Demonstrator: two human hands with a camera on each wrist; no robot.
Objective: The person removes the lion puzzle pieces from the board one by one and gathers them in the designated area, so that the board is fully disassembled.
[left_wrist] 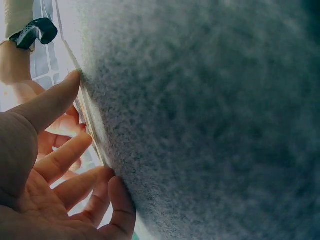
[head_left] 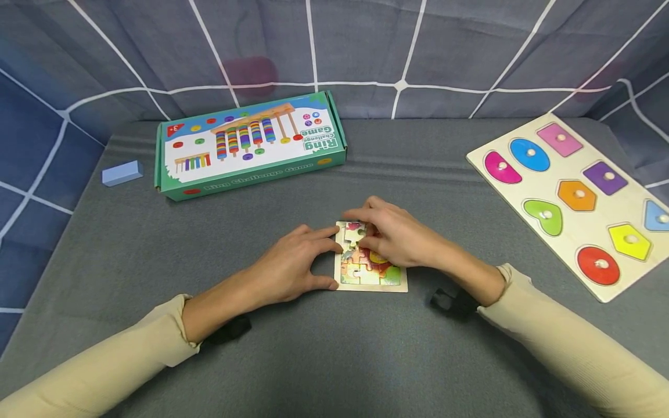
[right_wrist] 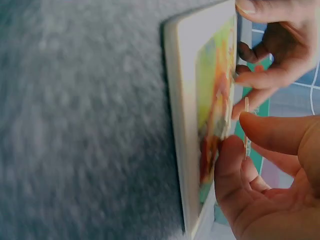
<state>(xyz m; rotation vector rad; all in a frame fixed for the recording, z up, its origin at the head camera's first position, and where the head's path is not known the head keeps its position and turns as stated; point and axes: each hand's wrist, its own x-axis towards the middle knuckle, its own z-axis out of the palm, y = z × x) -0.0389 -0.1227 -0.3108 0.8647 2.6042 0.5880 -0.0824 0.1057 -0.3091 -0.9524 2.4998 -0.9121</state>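
Note:
A small wooden jigsaw puzzle tray (head_left: 372, 288) lies flat on the grey table, with colourful interlocking pieces in its frame. Along its left edge, my left hand (head_left: 295, 264) rests with fingers spread, the thumb at the near left corner. From the right, my right hand (head_left: 401, 235) reaches over the tray and covers part of its upper right. Between its thumb and fingers it pinches a thin puzzle piece (right_wrist: 246, 104), seen edge-on close above the tray in the right wrist view; the piece's picture is hidden.
A green-edged ring game box (head_left: 251, 145) lies at the back left, with a light blue block (head_left: 122, 173) beside it. At the right lies a wooden shape board (head_left: 567, 232) with knobbed coloured shapes. A grid-patterned cloth (head_left: 360, 52) rises behind the table.

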